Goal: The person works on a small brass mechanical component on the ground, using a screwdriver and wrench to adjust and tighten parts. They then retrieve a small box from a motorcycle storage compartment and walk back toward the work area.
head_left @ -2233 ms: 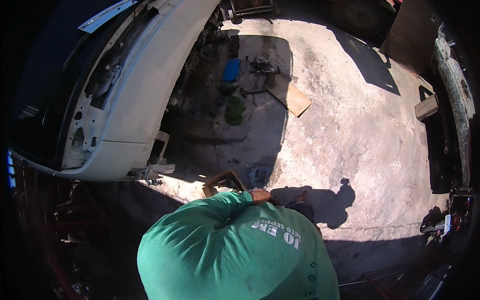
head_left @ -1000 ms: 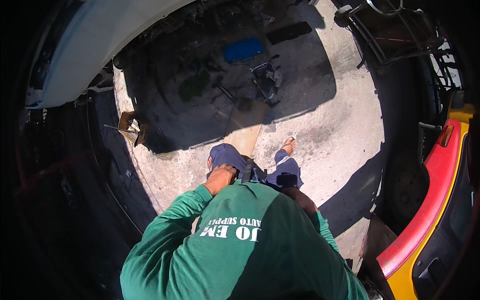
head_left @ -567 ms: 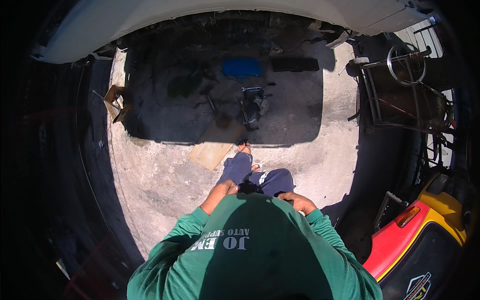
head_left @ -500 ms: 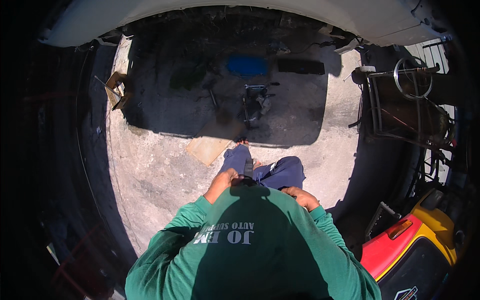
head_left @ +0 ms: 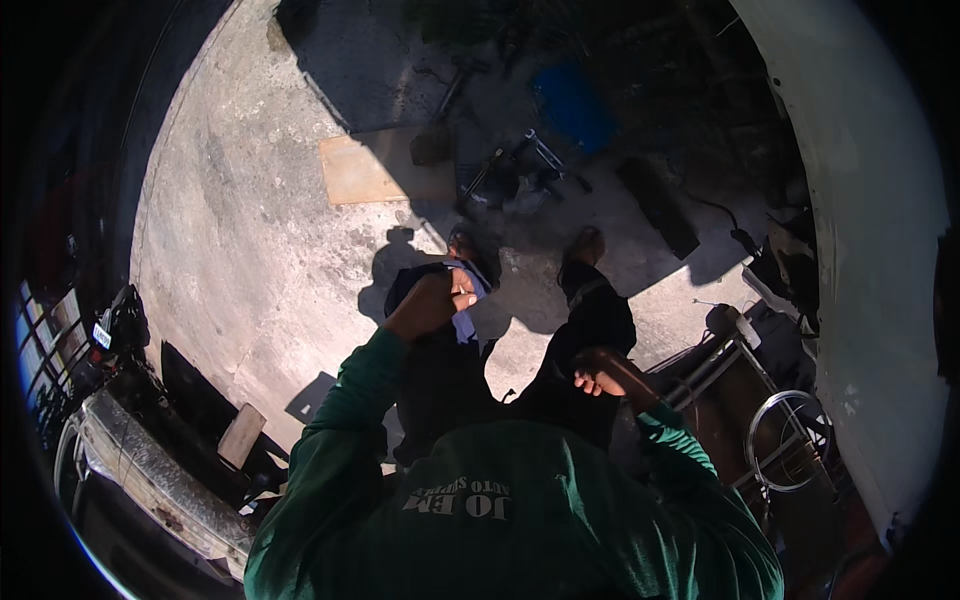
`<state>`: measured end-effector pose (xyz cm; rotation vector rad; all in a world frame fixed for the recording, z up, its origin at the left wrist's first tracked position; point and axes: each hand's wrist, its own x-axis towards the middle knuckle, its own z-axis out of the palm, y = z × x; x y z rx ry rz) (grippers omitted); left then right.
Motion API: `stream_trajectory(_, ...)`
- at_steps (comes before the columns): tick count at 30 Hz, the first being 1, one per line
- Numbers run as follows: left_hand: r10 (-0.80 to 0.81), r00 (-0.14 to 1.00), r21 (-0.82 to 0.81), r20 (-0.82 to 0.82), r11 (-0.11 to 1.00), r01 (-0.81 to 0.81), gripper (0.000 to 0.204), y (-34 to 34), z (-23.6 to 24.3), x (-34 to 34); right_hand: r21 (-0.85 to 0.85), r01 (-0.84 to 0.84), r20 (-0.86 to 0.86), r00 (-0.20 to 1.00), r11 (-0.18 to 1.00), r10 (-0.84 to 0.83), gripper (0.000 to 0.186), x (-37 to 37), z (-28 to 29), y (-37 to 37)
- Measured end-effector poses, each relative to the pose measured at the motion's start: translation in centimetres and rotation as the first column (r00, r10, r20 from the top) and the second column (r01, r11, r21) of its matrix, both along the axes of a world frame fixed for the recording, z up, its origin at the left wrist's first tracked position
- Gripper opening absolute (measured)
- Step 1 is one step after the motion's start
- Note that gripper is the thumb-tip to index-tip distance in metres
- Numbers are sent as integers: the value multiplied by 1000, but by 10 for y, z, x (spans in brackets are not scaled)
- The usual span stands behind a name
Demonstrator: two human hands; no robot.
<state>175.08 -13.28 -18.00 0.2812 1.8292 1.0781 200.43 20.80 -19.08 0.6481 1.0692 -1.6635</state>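
Floor (head_left: 230, 250): gray and rough, part in bright sun, part in shade.
Board (head_left: 362, 170): flat and brown, half sunny, half shady.
Hammer (head_left: 452, 95): lying just past the board.
Wrench (head_left: 545, 150): shiny, lying near the blue thing (head_left: 575, 105).
Dark strip (head_left: 658, 207): long and flat, on the floor.
Car panel (head_left: 880, 250): big and white, along the right side.
Wire ring (head_left: 752, 440): round and silvery, by a metal frame (head_left: 737, 350).
Block (head_left: 241, 436): pale brown, down on the left.

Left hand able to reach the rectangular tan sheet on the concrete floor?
Probably not without leaning: the left hand is up by the dark trousers, the tan sheet down on the floor. Nothing visible blocks its sunlit end.
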Motion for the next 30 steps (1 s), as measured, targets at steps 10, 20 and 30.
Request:
stream_trajectory(10,-219,798,-449,-561,891,-71,46,15,-495,-80,853,-87,-455,362,515,814,25,-231,-411,94)
stream_trajectory(20,-212,884,-485,-417,874,-19,59,68,-551,-124,995,-94,44,332,-13,942,21,-278,-580,97)
stream_trajectory(30,-36,941,-43,-337,999,23,62,113,-376,-209,987,-159,47,348,10,936,29,-296,-531,104)
